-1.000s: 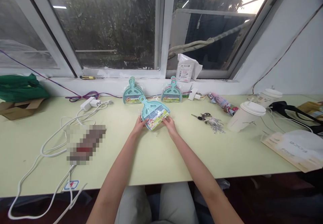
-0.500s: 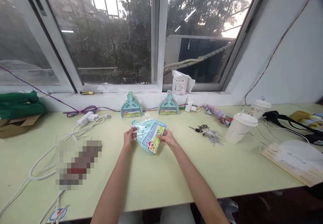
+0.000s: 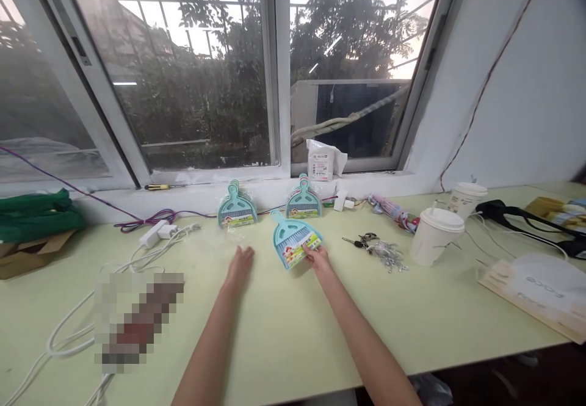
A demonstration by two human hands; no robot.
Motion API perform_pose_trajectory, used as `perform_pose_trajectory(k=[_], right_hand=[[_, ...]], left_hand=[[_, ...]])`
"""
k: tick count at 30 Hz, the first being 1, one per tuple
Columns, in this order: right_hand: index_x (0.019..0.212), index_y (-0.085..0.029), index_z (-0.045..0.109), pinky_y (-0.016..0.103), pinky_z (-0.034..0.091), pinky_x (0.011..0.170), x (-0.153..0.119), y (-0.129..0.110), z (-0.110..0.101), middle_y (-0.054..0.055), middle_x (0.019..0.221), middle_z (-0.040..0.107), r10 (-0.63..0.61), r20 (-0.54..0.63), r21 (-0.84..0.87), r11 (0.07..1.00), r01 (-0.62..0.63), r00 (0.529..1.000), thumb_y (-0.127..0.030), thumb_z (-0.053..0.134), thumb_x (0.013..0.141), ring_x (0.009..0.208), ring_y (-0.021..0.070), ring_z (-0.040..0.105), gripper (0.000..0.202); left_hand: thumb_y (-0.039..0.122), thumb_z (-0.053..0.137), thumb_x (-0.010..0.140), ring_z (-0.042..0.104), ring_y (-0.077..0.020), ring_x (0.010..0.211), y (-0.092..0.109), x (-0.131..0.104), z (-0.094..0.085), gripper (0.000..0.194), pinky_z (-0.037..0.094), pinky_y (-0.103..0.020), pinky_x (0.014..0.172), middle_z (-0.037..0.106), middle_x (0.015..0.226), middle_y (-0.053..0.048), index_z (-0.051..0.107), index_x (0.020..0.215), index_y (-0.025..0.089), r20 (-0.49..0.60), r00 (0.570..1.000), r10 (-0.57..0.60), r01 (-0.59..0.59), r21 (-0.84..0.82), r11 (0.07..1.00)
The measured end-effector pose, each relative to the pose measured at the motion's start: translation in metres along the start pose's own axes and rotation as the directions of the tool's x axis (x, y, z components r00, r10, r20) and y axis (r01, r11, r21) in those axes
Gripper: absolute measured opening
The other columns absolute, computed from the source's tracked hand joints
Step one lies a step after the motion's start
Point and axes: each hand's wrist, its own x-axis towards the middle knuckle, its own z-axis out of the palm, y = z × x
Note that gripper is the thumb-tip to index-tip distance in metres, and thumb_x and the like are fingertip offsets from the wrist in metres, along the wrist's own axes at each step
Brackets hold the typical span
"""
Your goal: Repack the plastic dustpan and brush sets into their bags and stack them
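My right hand point(image 3: 317, 258) grips the lower right corner of a light-blue dustpan point(image 3: 284, 230), at its yellow-green printed card. A small brush with grey-blue bristles sits inside the pan, whose handle points up and away. My left hand point(image 3: 240, 265) is over the table to the left, fingers stretched forward and apart from the dustpan. Just beyond those fingers is a thin, clear plastic wrapper point(image 3: 215, 241), blurred and hard to make out. Two stacks of similar dustpan sets, a left stack point(image 3: 235, 201) and a right stack point(image 3: 303, 195), lean against the sill.
Keys with a silvery charm point(image 3: 387, 253) lie right of the dustpan, near lidded paper cups point(image 3: 436, 235) and a folded umbrella point(image 3: 391, 209). White cables point(image 3: 73, 352), a charger point(image 3: 155, 233) and a pixelated object point(image 3: 141, 323) occupy the left. A screwdriver point(image 3: 158, 187) rests on the sill.
The dustpan set has moved right and forward in my right hand. My left hand has come away from it, and the clear wrapper now shows separately at the left.
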Motion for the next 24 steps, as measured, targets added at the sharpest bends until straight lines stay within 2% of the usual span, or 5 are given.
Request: perform_pose_trajectory(k=[4, 9, 13, 19, 24], right_hand=[[0.082, -0.018, 0.060, 0.033, 0.058, 0.064, -0.006, 0.018, 0.013, 0.005, 0.078, 0.073, 0.060, 0.092, -0.063, 0.997, -0.054, 0.994, -0.022, 0.087, 0.046, 0.071, 0.0220, 0.071, 0.046], [0.088, -0.016, 0.062, 0.033, 0.058, 0.069, -0.015, 0.026, 0.017, 0.007, 0.087, 0.073, 0.034, 0.153, -0.087, 0.996, -0.021, 0.988, -0.029, 0.087, 0.044, 0.079, 0.0231, 0.071, 0.052], [0.091, -0.016, 0.062, 0.031, 0.057, 0.070, -0.017, 0.023, 0.015, 0.008, 0.092, 0.073, -0.017, 0.076, -0.051, 0.998, 0.021, 0.997, -0.031, 0.087, 0.044, 0.084, 0.0233, 0.070, 0.056], [0.094, -0.018, 0.059, 0.030, 0.058, 0.074, -0.019, 0.021, 0.016, 0.007, 0.094, 0.072, -0.043, 0.054, -0.046, 0.998, 0.046, 0.998, -0.028, 0.085, 0.052, 0.088, 0.0223, 0.070, 0.050], [0.093, -0.017, 0.058, 0.030, 0.059, 0.064, -0.020, 0.016, 0.018, 0.007, 0.080, 0.073, 0.199, 0.237, -0.296, 0.947, -0.124, 0.951, -0.035, 0.078, 0.068, 0.070, 0.0199, 0.071, 0.037]], left_hand=[[0.060, 0.025, 0.091, 0.056, -0.0254, 0.121, -0.002, -0.005, 0.025, 0.074, 0.049, -0.042, 0.096, 0.047, 0.141, -0.017, 0.011, 0.152, 0.020, 0.295, 0.945, -0.140, 0.233, -0.310, 0.922], [0.025, 0.036, 0.090, 0.009, -0.0155, 0.146, -0.010, 0.006, -0.011, 0.074, 0.023, -0.037, 0.116, 0.000, 0.160, -0.005, -0.007, 0.150, 0.027, -0.315, 0.938, -0.142, 0.056, -0.266, 0.962], [0.026, 0.046, 0.085, 0.022, -0.0194, 0.143, -0.008, 0.010, -0.026, 0.062, 0.018, -0.037, 0.117, 0.025, 0.155, -0.012, 0.027, 0.143, 0.020, -0.574, 0.815, -0.076, -0.050, -0.200, 0.978], [0.061, 0.056, 0.078, 0.059, -0.0278, 0.113, 0.001, -0.011, 0.035, 0.060, 0.044, -0.044, 0.101, 0.062, 0.120, -0.013, 0.053, 0.122, 0.021, 0.327, 0.945, 0.010, 0.154, -0.473, 0.868], [0.048, 0.070, 0.071, 0.060, -0.0293, 0.111, -0.015, -0.011, 0.052, 0.064, 0.050, -0.043, 0.093, 0.062, 0.120, -0.011, 0.048, 0.126, 0.025, 0.288, 0.937, -0.198, 0.323, -0.499, 0.804]])
